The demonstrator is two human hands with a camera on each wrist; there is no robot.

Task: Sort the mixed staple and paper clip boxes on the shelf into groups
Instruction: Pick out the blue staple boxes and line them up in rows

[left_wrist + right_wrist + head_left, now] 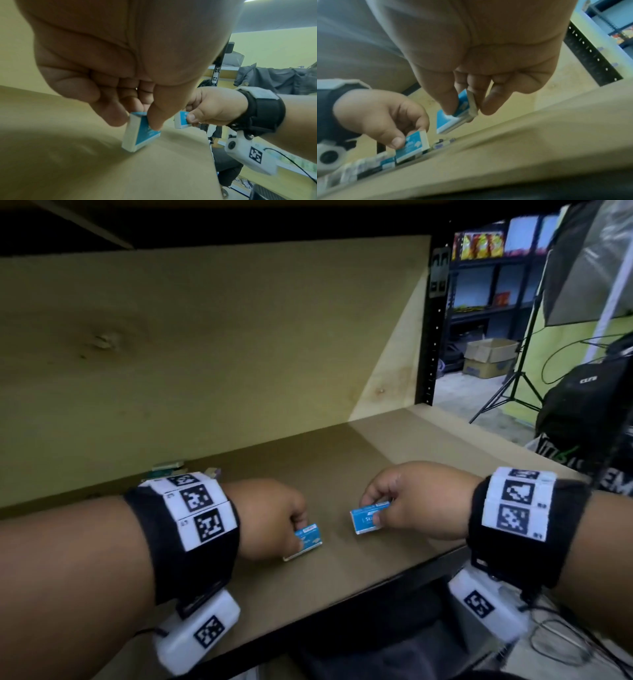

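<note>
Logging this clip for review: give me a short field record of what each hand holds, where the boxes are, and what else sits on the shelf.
left hand: pinches a blue box, lower edge on the shelf board
right hand: pinches a second blue box, raised off the board
box label: partly hidden; kind unclear
box spacing: apart, not touching
other boxes: mixed cluster beyond the left hand, blurred
</note>
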